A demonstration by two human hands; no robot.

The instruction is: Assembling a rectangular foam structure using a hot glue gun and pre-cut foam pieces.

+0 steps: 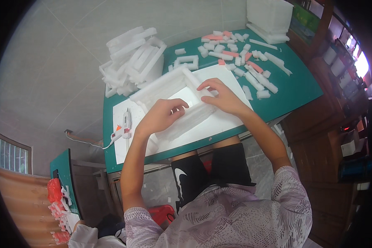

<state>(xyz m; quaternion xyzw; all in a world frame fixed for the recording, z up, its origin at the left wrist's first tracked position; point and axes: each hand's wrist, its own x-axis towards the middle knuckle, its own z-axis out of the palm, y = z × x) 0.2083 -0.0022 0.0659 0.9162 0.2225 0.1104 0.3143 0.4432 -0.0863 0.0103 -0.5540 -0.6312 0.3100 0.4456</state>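
A white foam box frame (163, 89) with an open middle lies tilted on a white board (231, 80) in front of me. My left hand (163, 115) reaches over its left side, fingers curled inward above the opening. Whatever those fingertips may pinch is too small to make out. Across the frame's right wall lies my right hand (222, 97), thumb and fingers bent around the foam. To the left of the frame, a white glue gun (127, 124) rests on the board, its cord trailing off the table's left edge.
Stacked white foam frames (132, 58) stand at the table's back left. White and pink foam offcuts (231, 47) cover the back right of the green table (299, 89). Large foam sheets (268, 18) lean at the far right corner. A second green table (61, 161) stands at left.
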